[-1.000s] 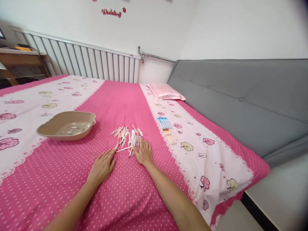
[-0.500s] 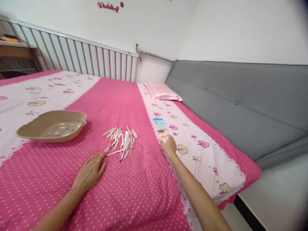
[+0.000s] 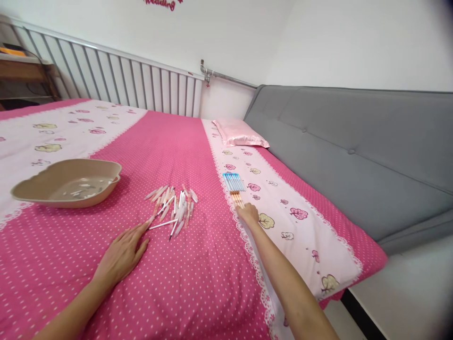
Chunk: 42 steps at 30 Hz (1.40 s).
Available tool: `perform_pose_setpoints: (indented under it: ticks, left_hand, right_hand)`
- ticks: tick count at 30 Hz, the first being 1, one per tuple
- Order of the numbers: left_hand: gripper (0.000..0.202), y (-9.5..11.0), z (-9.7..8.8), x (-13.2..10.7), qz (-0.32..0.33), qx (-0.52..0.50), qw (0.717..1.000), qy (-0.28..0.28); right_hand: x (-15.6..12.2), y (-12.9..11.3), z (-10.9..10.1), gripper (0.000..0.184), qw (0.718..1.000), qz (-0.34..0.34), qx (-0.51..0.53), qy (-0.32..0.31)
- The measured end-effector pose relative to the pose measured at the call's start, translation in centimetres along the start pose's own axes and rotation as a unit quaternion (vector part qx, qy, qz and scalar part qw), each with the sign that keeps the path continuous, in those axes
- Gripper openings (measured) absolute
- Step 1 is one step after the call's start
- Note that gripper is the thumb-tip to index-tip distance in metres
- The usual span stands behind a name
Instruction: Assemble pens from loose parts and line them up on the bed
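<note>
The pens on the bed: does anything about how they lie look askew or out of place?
Yes: the loose pile of pens looks askew, its pieces crossing at many angles, while the blue-topped pens to its right lie neatly side by side.

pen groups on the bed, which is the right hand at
The orange-topped row: the right hand is at its near end, while the blue-topped row and loose pile lie clear of that hand.

Bright, even light here! The pillow (image 3: 240, 132) gleams, soft shadow pools right of the basin (image 3: 67, 186) on the bed (image 3: 170, 146), the pens (image 3: 181, 213) look slightly soft, dark blur clouds the view's right corners.
</note>
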<state>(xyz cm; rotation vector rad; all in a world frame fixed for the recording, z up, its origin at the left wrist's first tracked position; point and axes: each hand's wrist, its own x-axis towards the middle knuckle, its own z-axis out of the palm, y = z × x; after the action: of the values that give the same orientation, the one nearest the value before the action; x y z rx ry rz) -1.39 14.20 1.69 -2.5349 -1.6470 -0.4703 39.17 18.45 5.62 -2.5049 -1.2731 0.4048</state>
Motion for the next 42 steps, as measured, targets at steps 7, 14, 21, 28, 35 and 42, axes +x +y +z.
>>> perform_pose_setpoints:
  ticks: [7,14,21,28,35,42]
  left_hand:
    - [0.057,-0.3,0.3,0.0,-0.003,-0.013,1.000,-0.003]
    - [0.057,-0.2,0.3,-0.1,-0.007,-0.010,1.000,-0.006]
    - [0.055,0.0,-0.1,-0.1,-0.007,-0.010,1.000,0.000]
    - [0.058,-0.2,0.4,-0.5,-0.051,-0.048,0.997,0.038]
    - [0.046,-0.9,-2.3,1.7,-0.150,-0.160,0.972,0.078]
    - [0.040,-0.4,-6.8,10.4,-0.225,-0.187,0.950,0.106]
  right_hand:
    - [2.0,0.9,-0.1,0.031,0.998,0.003,-0.016,-0.065]
    - [2.0,1.1,-0.2,0.030,0.998,-0.007,-0.011,-0.068]
    - [-0.3,-1.4,-1.9,0.048,0.998,-0.057,0.032,0.009]
    - [-4.8,-9.3,-1.7,0.046,0.971,-0.219,0.086,-0.049]
    - [-7.2,-16.3,2.7,0.050,0.931,-0.319,0.072,-0.162]
    - [-6.2,-17.6,5.3,0.043,0.938,-0.309,0.080,-0.137]
